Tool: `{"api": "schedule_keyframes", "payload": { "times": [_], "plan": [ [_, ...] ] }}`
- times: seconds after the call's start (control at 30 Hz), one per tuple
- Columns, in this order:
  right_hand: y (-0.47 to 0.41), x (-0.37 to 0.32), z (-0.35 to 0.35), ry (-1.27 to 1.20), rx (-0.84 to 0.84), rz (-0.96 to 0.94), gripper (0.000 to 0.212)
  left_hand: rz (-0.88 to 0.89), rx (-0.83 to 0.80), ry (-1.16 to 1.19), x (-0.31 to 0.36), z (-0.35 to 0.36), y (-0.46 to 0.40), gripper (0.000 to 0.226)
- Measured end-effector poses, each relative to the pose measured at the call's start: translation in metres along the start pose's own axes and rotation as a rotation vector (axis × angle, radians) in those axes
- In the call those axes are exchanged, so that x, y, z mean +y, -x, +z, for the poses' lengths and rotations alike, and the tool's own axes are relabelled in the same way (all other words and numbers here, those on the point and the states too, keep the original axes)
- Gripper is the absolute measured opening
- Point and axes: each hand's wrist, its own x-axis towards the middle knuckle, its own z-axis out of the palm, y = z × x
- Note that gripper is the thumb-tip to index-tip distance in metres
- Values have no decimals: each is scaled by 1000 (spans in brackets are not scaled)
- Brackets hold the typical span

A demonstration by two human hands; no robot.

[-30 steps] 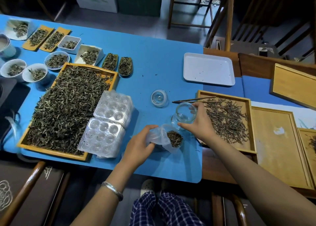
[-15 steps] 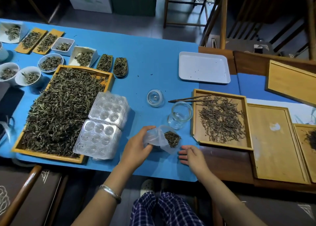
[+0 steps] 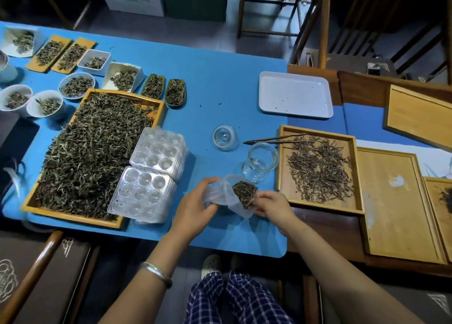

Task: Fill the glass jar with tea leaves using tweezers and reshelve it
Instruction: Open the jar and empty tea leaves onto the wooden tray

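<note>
Both hands grasp a clear plastic bag (image 3: 226,196) of tea leaves near the blue table's (image 3: 215,83) front edge: left hand (image 3: 195,207) clutching its side, right hand (image 3: 272,205) pinching its mouth. The empty glass jar (image 3: 260,161) stands upright at one o'clock from the bag, just beside a wooden tray (image 3: 281,172), with tweezers (image 3: 274,139) resting across that tray's rim at the jar's twelve o'clock and bare blue surface beyond.

Silver bangle (image 3: 156,273), blue checked trousers (image 3: 234,299)

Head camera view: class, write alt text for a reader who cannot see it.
Both hands, left and right, hold a clear plastic bag of tea leaves over a blue table. Just beyond stands an empty glass jar, its lid and tweezers nearby.
</note>
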Motion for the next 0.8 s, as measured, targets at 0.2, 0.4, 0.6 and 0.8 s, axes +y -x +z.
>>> {"api": "schedule_keyframes", "payload": {
  "times": [0.2, 0.4, 0.6, 0.8],
  "plan": [
    [13, -14, 2, 190, 68, -153, 12, 7, -7, 0, 6, -9, 3, 43],
    [41, -27, 3, 467, 114, -363, 18, 58, -50, -76, 11, -22, 8, 52],
    [76, -44, 8, 613, 117, -526, 16, 69, -3, -4, 5, -33, 19, 60],
    [98, -67, 12, 700, 216, -605, 9, 27, -1, 102, 7, -36, 21, 66]
  ]
}}
